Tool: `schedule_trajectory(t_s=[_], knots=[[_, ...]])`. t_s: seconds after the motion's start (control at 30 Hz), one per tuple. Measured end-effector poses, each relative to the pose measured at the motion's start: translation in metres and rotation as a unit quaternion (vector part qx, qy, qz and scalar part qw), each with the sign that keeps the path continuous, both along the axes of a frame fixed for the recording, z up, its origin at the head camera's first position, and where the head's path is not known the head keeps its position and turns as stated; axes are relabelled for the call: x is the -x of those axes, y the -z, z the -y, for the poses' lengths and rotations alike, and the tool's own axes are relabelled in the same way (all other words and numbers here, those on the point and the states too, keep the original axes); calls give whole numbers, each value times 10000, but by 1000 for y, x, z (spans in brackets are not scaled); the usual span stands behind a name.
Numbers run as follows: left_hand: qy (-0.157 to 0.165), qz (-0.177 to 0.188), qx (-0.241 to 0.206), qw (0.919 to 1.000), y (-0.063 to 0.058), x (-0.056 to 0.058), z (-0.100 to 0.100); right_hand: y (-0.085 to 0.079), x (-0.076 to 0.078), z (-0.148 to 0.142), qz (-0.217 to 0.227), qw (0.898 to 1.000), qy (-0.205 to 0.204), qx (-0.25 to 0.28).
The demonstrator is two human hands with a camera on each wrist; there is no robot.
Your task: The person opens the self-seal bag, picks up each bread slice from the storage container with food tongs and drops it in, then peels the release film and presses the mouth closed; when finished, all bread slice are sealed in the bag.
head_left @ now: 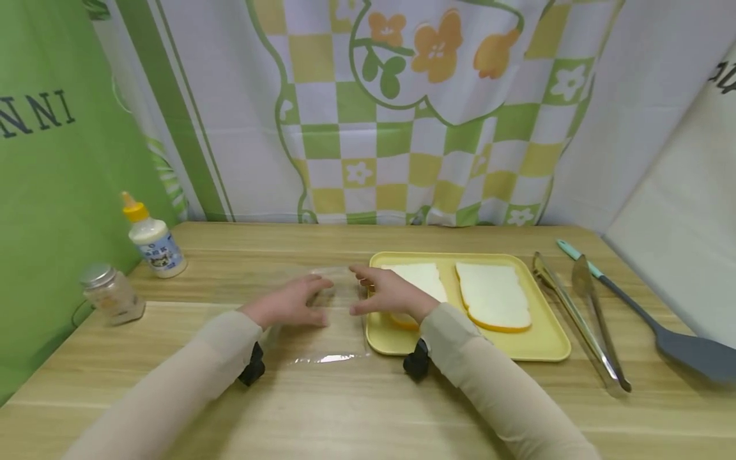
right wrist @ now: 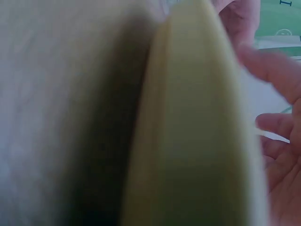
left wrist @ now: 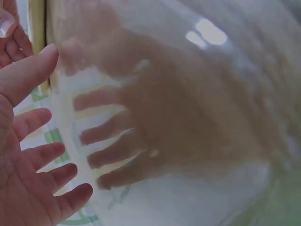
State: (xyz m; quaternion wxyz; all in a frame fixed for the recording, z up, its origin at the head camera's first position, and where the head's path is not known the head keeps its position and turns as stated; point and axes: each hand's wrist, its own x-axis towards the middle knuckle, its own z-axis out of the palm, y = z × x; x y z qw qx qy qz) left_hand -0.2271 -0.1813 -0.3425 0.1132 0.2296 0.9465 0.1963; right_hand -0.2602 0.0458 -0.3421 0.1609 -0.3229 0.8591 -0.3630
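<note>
A clear see-through sheet (head_left: 336,338) lies flat on the table, its front edge catching the light. My left hand (head_left: 293,303) hovers over it with fingers spread, holding nothing. In the left wrist view the fingers (left wrist: 73,207) stand apart beside the glossy surface, which mirrors them. My right hand (head_left: 393,295) is above the left rim of a yellow tray (head_left: 540,348), fingers loosely extended toward the left hand. Two white bread slices with orange-brown edges rest in the tray; the left slice (head_left: 424,280) is partly covered by the right hand, the right slice (head_left: 494,297) shows fully.
Metal tongs (head_left: 575,319) lie just right of the tray. Beyond them is a dark spatula (head_left: 638,310) with a mint handle end. At the left edge stand a yellow-capped squeeze bottle (head_left: 158,246) and a glass jar (head_left: 115,297). Patterned curtains (head_left: 397,140) hang behind the table.
</note>
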Motion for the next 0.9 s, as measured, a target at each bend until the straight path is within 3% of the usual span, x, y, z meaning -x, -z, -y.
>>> schedule_trajectory(t_s=[0.33,0.67,0.9], knots=[[165,74,-74,9998,9,0,12,3,2,19,-388,9987,-91,-316],[255,293,-35,9992,5,-2,25,6,0,35,-54,9995,69,-297],[173,430,-62,9989,6,-6,35,10,0,41,-575,9969,-20,-535]])
